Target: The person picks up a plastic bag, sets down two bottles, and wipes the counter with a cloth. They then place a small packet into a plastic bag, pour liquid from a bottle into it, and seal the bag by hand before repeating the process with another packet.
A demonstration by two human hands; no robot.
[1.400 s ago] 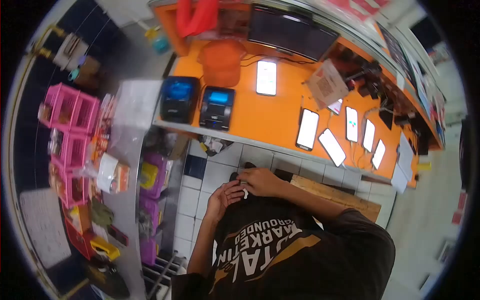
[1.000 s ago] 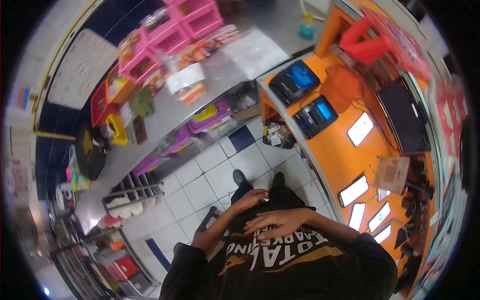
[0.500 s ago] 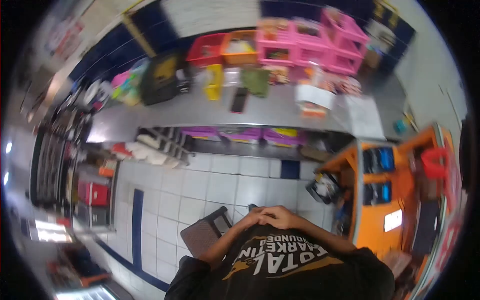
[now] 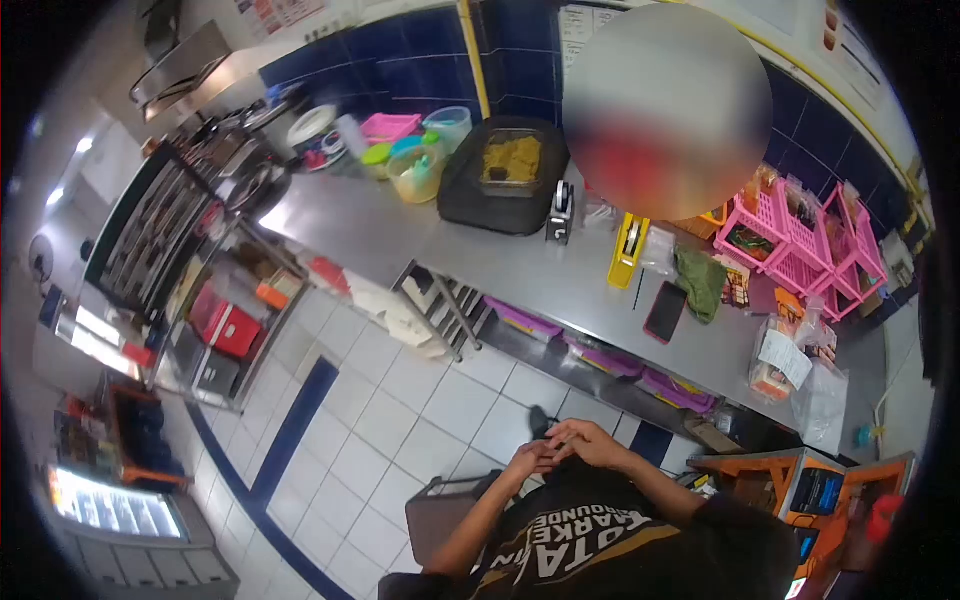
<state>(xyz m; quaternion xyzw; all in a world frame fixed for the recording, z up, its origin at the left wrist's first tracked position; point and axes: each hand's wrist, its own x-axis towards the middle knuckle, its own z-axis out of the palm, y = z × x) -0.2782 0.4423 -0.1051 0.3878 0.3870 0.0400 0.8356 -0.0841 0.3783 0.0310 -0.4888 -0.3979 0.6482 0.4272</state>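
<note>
My left hand (image 4: 530, 459) and my right hand (image 4: 590, 442) meet in front of my dark printed T-shirt (image 4: 580, 540). Their fingers are loosely extended and touch at the tips, with no object visible in either. Both hands are well short of the steel counter (image 4: 400, 225). Below my left forearm stands a brown stool (image 4: 440, 520), partly covered by the arm. On the counter's near side lie a phone (image 4: 665, 311) and a green cloth (image 4: 701, 283), with a yellow tape dispenser (image 4: 628, 250) to their left.
A black case (image 4: 470, 205) carries a clear container (image 4: 510, 160) of yellowish contents. Pink baskets (image 4: 780, 240) stand at the right, purple bins (image 4: 605, 355) below the counter. An orange cabinet (image 4: 785, 480) is close by my right arm. At far left stands a rack (image 4: 150, 240).
The view has turned left and tilted up, bringing more of the left-hand kitchen in. My hands, clasped one over the other before, are now looser, with fingers more apart.
</note>
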